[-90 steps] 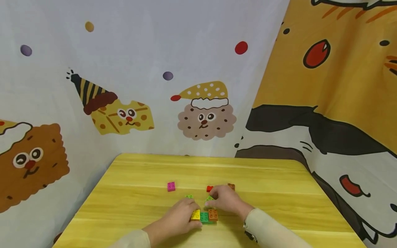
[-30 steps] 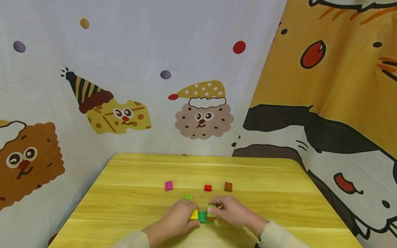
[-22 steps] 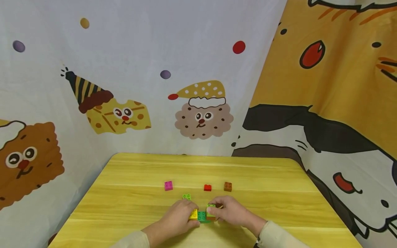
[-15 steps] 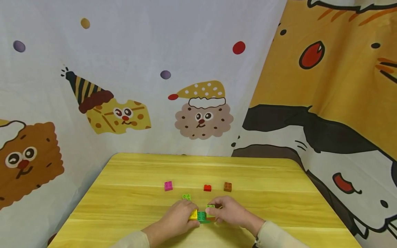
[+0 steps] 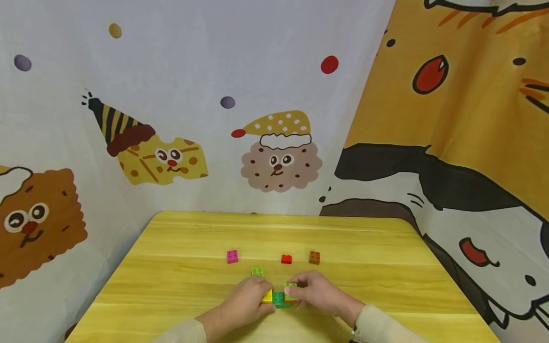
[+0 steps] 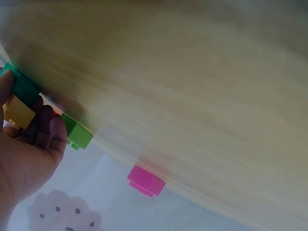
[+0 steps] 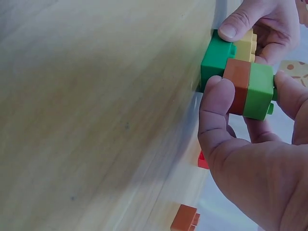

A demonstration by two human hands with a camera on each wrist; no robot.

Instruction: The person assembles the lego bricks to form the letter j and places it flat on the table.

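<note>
A dark green brick base (image 7: 215, 60) carries a yellow brick (image 5: 267, 296) on its left end and an orange-brown brick (image 7: 237, 85) on its right end. My left hand (image 5: 246, 300) grips the yellow end, thumb against the base's near side. A lime green brick (image 7: 259, 91) sits stacked on the orange-brown one. My right hand (image 5: 319, 293) holds this stack, fingertips at the lime brick's studded top and at the orange-brown brick's lower side. The base's studs between the two stacks show in the head view.
Behind my left fingers lies another lime green brick (image 5: 257, 271). Farther back on the wooden table (image 5: 193, 238) are a pink brick (image 5: 232, 257), a small red brick (image 5: 286, 259) and a brown brick (image 5: 314, 257). A printed cloth (image 5: 274, 57) hangs beyond the table.
My right hand has brought the lime green brick from behind the assembly toward me and onto the orange-brown brick. The left hand keeps its grip; over the last second little moves.
</note>
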